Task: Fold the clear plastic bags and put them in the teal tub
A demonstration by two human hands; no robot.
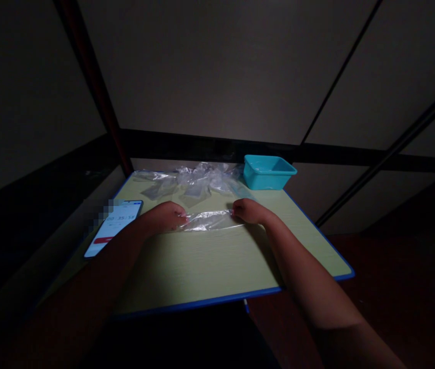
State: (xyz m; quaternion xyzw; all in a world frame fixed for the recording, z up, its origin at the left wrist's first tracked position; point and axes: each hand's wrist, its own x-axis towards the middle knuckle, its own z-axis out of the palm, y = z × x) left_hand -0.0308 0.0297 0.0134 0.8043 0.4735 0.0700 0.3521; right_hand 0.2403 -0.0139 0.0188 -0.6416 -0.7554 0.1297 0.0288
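Observation:
A clear plastic bag (207, 220) is stretched sideways between my two hands, just over the middle of the table. My left hand (169, 216) pinches its left end, fingers closed. At the other end my right hand (248, 210) grips it in closed fingers. Light glints along the creases of the film. Behind it, close beyond my hands, lies a heap of more clear plastic bags (202, 179), crumpled and overlapping.
A turquoise plastic basket (267, 179) stands at the table's back right corner. To the left lies a lit phone (115, 228), partly behind my left forearm. The pale table (202, 271) has a blue edge; panelled walls rise behind it.

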